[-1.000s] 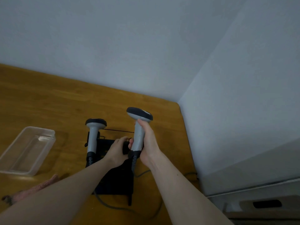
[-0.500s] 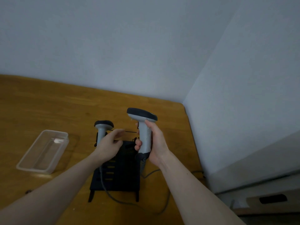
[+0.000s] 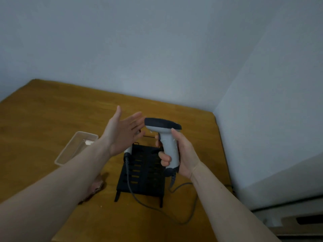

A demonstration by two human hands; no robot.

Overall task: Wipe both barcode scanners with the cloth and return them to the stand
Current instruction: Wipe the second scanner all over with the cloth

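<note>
1. A grey barcode scanner (image 3: pixel 167 137) with a dark head is held upright above the black stand (image 3: pixel 145 172), over its right side; its handle is gripped by the right hand (image 3: pixel 181 154), whose fingers (image 3: pixel 165 158) are curled round the front of the handle while the thumb lies along its back.
2. A grey cable (image 3: pixel 185 203) is seen hanging from the base of that scanner and looping over the table (image 3: pixel 43 119) in front of the stand.
3. The left hand (image 3: pixel 122 135) is raised just beside the scanner's head with straight, spread fingers; nothing is held by it.
4. A second scanner (image 3: pixel 128 151) is seated in the left side of the stand; only part of its handle and its cable is shown, the rest being hidden behind the left hand.
5. A pinkish cloth (image 3: pixel 95 187) is partly covered by the left forearm, lying on the table left of the stand.
6. A clear plastic tray (image 3: pixel 75 147) is placed further left, apart from the stand.
7. The table is made of warm brown wood and is set into a corner formed by two plain pale walls (image 3: pixel 157 49).
8. Beyond the table's right edge, a pale ledge (image 3: pixel 288 203) is seen lower down.
</note>
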